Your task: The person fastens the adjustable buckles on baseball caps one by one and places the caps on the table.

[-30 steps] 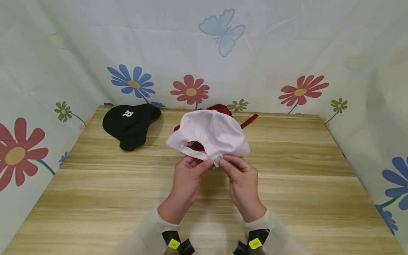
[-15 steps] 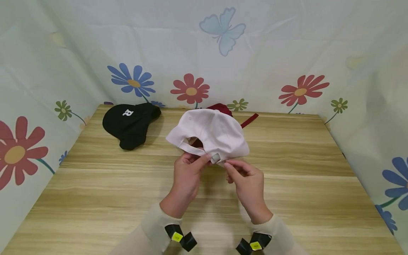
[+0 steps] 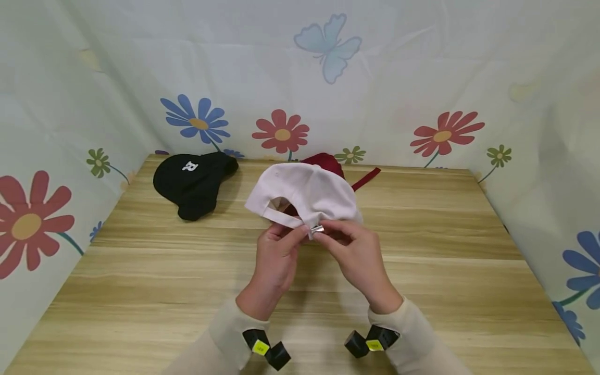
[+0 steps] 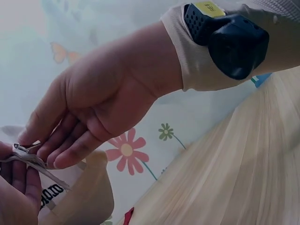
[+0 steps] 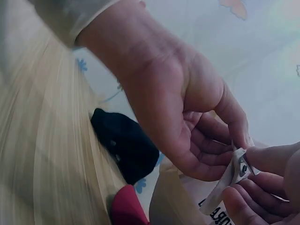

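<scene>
A pale pinkish-white baseball cap [image 3: 304, 190] is held above the table with its back opening and strap toward me. My left hand [image 3: 278, 258] pinches the strap just left of a small silver metal buckle [image 3: 317, 229]. My right hand [image 3: 358, 255] pinches at the buckle from the right, thumb below and index finger above. In the right wrist view the buckle [image 5: 243, 168] stands flipped up on the strap, between both hands' fingertips. Dark lettering [image 4: 51, 194] shows inside the cap in the left wrist view. Behind it, a dark red cap [image 3: 325, 162] is partly hidden.
A black cap [image 3: 189, 182] with a white letter lies at the table's back left. The red cap's strap [image 3: 366, 178] sticks out to the right. A flower-printed curtain [image 3: 375, 78] encloses the wooden table [image 3: 445, 291] at the back and sides.
My right hand slid right off the buckle, then came back left to pinch at it. The buckle, flat before, now stands tilted up. My left hand kept its pinch on the strap.
</scene>
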